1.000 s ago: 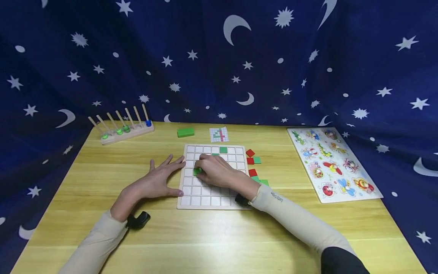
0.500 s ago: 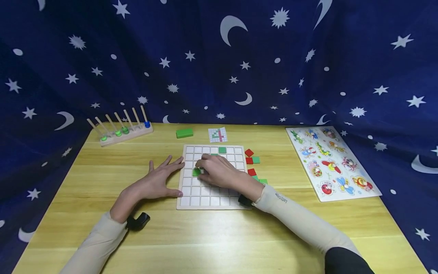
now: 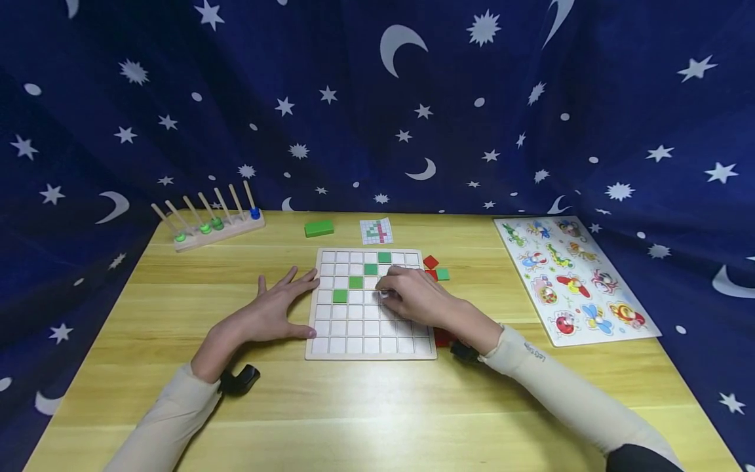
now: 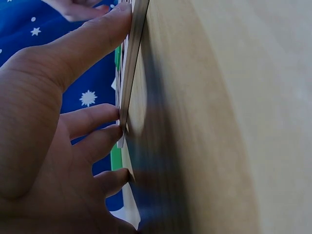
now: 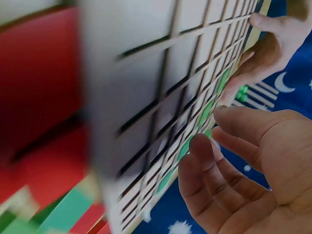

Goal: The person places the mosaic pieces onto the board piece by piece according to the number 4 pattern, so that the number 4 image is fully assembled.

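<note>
A white gridded board (image 3: pixel 354 328) in a pale wooden frame lies flat on the table. Several green square tiles (image 3: pixel 340 296) sit in its cells along a diagonal that rises to the right. My left hand (image 3: pixel 274 311) is spread at the board's left side; its thumb and some fingertips touch the edge, as the left wrist view also shows. Over the board's right half hovers my right hand (image 3: pixel 421 298), fingers bent loosely. In the right wrist view its thumb and fingertips stand apart, and no tile shows between them. The hand and wrist hide some cells.
Loose red tiles (image 3: pixel 431 262) and a green tile (image 3: pixel 443 274) lie right of the board. Behind it are a small pattern card (image 3: pixel 376 231) and a green block (image 3: pixel 319 229). A peg stand (image 3: pixel 221 233) is back left; an insect puzzle board (image 3: pixel 569 282) lies right.
My right hand has let go of the green tile in its cell at the diagonal's lower left and moved right across the board. My left hand has stayed at the board's edge.
</note>
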The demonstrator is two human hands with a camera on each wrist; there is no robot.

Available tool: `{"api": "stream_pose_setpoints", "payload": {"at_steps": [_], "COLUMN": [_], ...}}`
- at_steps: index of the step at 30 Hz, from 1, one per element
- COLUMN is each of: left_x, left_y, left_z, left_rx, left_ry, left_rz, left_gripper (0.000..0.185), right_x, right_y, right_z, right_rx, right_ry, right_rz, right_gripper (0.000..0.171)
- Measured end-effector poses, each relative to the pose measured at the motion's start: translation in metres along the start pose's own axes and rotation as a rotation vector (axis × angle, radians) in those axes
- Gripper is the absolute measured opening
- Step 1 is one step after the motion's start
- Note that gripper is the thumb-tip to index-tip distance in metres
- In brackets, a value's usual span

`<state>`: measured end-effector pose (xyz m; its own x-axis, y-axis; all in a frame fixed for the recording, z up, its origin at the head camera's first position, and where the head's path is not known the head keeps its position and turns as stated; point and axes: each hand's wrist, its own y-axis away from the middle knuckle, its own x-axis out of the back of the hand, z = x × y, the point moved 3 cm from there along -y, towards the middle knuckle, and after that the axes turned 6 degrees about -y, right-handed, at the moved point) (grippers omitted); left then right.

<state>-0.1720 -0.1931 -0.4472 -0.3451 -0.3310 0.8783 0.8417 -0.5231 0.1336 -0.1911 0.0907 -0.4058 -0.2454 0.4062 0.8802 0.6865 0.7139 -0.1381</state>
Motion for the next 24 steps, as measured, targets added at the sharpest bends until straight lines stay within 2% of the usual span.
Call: {"api": "stream_pose_setpoints", "payload": {"at_steps": [13, 19, 24], "left_x": [0.001, 0.000, -0.001], "left_y": [0.001, 0.001, 0.000], "left_z": [0.000, 0.000, 0.000], "left_rx": [0.002, 0.008, 0.012], "left_ry": [0.012, 0.007, 0.004], "left_rz": [0.002, -0.001, -0.009], "left_gripper": [0.099, 0.099, 0.099], "right_x": [0.042, 0.045, 0.044], "right_y": [0.043, 0.054, 0.055], "right_z": [0.056, 0.078, 0.087], "right_rx": [-0.166, -0.264, -0.272], "right_ry": [0.073, 0.114, 0.118], "right_rz": [0.100, 0.090, 0.095], "right_gripper": [0.020, 0.027, 0.029]}}
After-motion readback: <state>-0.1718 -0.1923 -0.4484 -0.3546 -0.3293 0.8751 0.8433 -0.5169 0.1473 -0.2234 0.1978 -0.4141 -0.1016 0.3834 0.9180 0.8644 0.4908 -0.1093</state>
